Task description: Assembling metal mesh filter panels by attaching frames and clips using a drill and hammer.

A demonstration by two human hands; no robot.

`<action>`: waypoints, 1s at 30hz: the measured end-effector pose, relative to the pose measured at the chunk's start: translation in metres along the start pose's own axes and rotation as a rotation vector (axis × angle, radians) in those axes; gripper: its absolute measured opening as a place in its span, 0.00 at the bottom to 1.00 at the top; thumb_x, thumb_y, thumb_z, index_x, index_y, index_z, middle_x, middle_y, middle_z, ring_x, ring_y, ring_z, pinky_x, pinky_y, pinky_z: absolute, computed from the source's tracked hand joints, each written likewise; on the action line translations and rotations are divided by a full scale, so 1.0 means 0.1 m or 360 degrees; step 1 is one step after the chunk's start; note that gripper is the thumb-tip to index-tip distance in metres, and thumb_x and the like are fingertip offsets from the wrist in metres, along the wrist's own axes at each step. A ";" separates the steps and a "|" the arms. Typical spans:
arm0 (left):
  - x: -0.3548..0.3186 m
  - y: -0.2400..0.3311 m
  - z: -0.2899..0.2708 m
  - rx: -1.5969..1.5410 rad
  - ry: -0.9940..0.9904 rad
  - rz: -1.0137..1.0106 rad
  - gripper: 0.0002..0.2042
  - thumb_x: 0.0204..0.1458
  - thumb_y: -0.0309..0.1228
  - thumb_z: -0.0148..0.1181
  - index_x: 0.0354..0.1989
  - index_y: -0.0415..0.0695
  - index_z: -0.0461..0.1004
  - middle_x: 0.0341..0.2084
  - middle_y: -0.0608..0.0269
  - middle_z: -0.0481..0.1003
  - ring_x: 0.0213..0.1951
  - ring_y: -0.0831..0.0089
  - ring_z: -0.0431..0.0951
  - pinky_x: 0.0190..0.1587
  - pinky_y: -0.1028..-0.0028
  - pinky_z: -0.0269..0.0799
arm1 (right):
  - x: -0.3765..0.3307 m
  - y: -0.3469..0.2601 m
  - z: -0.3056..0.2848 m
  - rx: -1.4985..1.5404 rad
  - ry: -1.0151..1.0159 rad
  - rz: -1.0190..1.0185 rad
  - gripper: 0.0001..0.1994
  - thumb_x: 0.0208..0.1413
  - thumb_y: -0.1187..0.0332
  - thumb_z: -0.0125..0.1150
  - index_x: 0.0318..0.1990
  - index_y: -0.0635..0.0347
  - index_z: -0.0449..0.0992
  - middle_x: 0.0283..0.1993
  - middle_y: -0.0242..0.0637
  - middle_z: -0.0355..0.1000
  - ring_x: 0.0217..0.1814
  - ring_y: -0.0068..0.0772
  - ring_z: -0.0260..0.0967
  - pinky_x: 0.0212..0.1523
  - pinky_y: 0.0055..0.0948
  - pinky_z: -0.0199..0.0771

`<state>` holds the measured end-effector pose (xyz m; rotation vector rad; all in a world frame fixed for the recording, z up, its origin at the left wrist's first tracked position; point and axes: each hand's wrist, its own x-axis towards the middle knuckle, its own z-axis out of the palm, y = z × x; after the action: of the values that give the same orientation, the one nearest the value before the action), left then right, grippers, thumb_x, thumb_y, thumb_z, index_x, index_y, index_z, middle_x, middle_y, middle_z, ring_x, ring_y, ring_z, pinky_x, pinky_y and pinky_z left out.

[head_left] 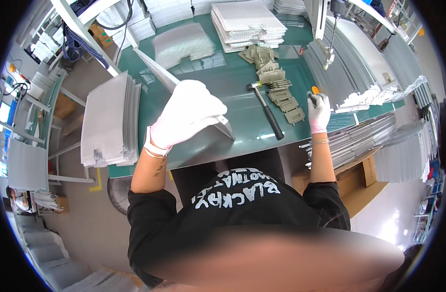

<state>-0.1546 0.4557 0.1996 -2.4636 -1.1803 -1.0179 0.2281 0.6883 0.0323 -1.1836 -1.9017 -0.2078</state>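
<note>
Table [242, 92]: green-topped bench, running from the left stacks to the right edge, with grey sheet metal piled around it.
Left stack [108, 121]: tall pile of grey metal panels overhanging the table's left end, well apart from both hands.
Far stacks [247, 22]: more ribbed grey panels at the back of the table.
Metal sheet [184, 82]: a long grey panel, tilted up on edge over the table's near middle, its near end under the left hand.
Left hand [186, 117]: white-gloved, fingers curled down over the sheet's near corner and gripping it (fingertips hidden behind the glove).
Right hand [318, 112]: white-gloved, fingers closed around a small orange-tipped tool [315, 90], just beside the plastic pieces.
Hammer [266, 111]: black handle, metal head, lying flat between the two hands, touching neither.
Plastic pieces [279, 85]: a row of small olive-grey brackets, right of the hammer.
</note>
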 end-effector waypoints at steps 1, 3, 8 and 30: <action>-0.04 0.05 -0.05 0.0047 -0.0097 -0.0021 0.11 0.45 0.35 0.71 0.38 0.52 0.82 0.35 0.72 0.78 0.44 0.64 0.73 0.55 0.63 0.66 | -0.04 0.05 0.06 0.0018 -0.0009 0.0003 0.07 0.50 0.71 0.71 0.36 0.60 0.81 0.45 0.41 0.76 0.48 0.44 0.75 0.49 0.40 0.76; -0.13 0.13 -0.11 0.0010 -0.0139 -0.0015 0.11 0.45 0.35 0.71 0.38 0.52 0.81 0.35 0.72 0.78 0.44 0.65 0.73 0.55 0.63 0.66 | -0.03 -0.03 0.07 -0.0271 -0.0336 0.0059 0.08 0.50 0.69 0.70 0.37 0.59 0.81 0.46 0.41 0.75 0.48 0.45 0.74 0.51 0.42 0.74; -0.26 0.20 -0.09 -0.0405 -0.0129 0.0055 0.10 0.42 0.34 0.70 0.33 0.49 0.79 0.31 0.70 0.78 0.33 0.65 0.74 0.39 0.65 0.68 | -0.02 -0.57 0.01 0.0130 -0.0095 -0.0357 0.09 0.50 0.71 0.68 0.39 0.59 0.81 0.46 0.42 0.77 0.46 0.46 0.74 0.51 0.44 0.73; 0.09 0.07 -0.35 0.0292 -0.0431 -0.0131 0.12 0.53 0.32 0.65 0.46 0.46 0.78 0.34 0.68 0.81 0.36 0.65 0.79 0.40 0.65 0.71 | -0.70 -1.40 -0.12 0.1834 -0.1039 0.0934 0.25 0.68 0.69 0.47 0.70 0.65 0.55 0.29 0.31 0.64 0.24 0.21 0.63 0.26 0.23 0.68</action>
<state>-0.1623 0.4399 0.2316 -2.4776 -1.3971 -0.5751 0.1359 0.5611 0.0281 -0.9184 -1.5833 1.5333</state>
